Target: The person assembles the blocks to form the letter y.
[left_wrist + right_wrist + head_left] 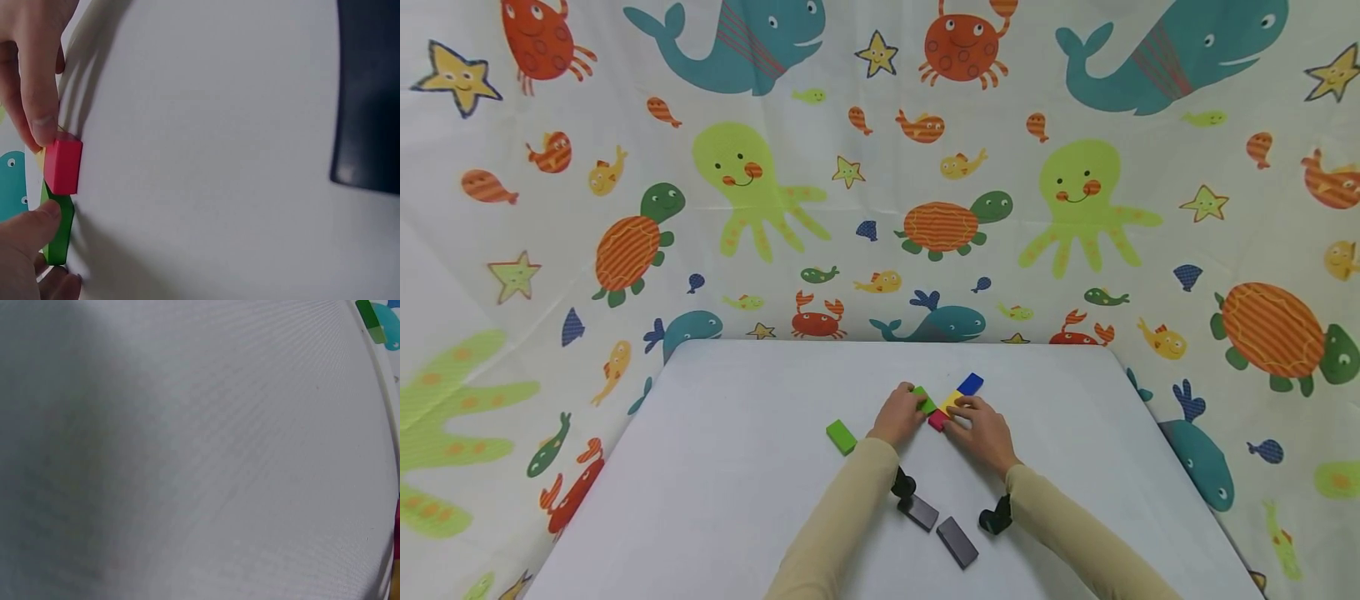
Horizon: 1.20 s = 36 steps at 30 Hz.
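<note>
My left hand [899,417] is clamped on the farther green block [928,402], long axis running far-left to near-right. The red block [936,420] sits just beside its near end; my right hand [988,435] touches it, clamping not determinable.

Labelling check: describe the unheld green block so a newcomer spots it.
On the white table, find the left hand. Just to its left lies the loose green block; unlike the held green block, it is in neither hand.
</note>
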{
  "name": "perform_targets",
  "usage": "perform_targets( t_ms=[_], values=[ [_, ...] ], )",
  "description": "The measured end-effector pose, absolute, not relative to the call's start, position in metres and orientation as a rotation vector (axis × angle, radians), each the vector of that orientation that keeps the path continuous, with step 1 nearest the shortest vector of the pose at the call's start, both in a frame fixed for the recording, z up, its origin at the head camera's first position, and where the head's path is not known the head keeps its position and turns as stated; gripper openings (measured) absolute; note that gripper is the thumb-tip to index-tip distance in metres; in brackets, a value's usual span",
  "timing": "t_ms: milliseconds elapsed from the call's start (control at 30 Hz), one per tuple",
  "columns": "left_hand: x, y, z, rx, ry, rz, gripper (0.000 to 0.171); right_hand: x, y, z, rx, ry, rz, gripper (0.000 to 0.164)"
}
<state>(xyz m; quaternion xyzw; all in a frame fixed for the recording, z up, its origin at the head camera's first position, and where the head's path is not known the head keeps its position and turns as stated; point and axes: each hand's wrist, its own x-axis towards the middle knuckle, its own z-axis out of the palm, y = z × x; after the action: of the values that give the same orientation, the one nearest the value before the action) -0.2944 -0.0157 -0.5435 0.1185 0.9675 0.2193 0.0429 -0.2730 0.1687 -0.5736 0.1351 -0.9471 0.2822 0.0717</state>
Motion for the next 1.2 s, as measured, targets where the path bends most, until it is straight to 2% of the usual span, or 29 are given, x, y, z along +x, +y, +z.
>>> perform_targets(
  t_ms=[633, 767, 1200],
  values=[
    [-0.295, -0.016, -0.543, 0.356, 2.967, 0.644, 0.035, -0.274, 0.168, -0.577, 0.422, -2.826, 0.842, 0.035],
    [-0.293, -0.021, -0.54, 0.425, 2.98, 0.615, 0.035, -0.274, 0.169, -0.577, 0.429, -2.817, 0.836, 0.035],
    [-0.284, -0.083, -0.524, 0.584, 3.055, 0.5, 0.038, -0.272, 0.168, -0.576, 0.429, -2.843, 0.888, 0.035]
  ],
)
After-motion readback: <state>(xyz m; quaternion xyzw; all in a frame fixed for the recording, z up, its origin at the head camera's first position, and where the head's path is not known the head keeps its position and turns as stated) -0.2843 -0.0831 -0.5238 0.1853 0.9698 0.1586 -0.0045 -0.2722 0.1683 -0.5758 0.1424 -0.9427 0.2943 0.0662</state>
